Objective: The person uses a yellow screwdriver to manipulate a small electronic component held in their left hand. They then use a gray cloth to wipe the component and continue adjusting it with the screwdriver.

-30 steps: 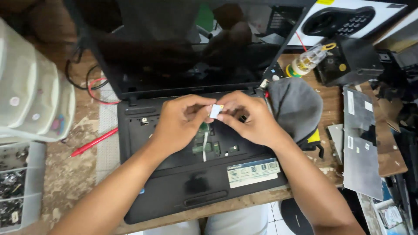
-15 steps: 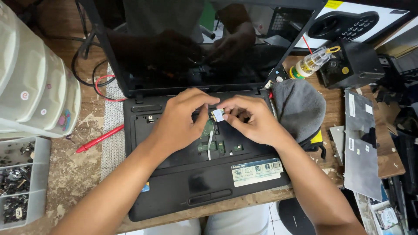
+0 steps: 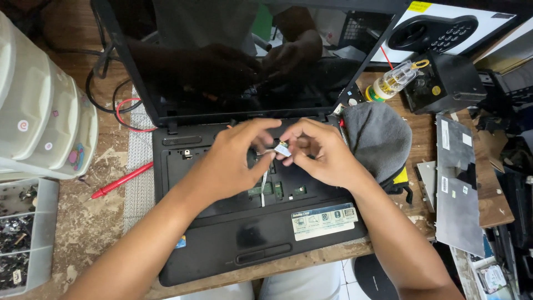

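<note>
A black laptop (image 3: pixel 222 250) lies open on the wooden bench, its keyboard taken out so the inner tray shows. A thin pale ribbon cable (image 3: pixel 264 186) rises from the tray. My left hand (image 3: pixel 230 161) and my right hand (image 3: pixel 322 153) meet over the tray's upper middle. Between their fingertips they pinch a small white piece (image 3: pixel 282 149) at the top end of the ribbon cable. The dark screen (image 3: pixel 239 61) stands upright behind and mirrors both hands.
A grey cloth (image 3: pixel 377 139) lies right of the laptop. Further right are a flat grey keyboard panel (image 3: pixel 458 189), a small clear bottle (image 3: pixel 394 80) and a black box (image 3: pixel 444 83). Left: a red pen (image 3: pixel 119 180), white plastic drawers (image 3: pixel 39 116), a tray of small parts (image 3: pixel 22 233), cables (image 3: pixel 119 108).
Both hands stay together over the tray with the small white piece pinched between them; they have lifted it slightly. The camera has shifted a little, nudging the view.
</note>
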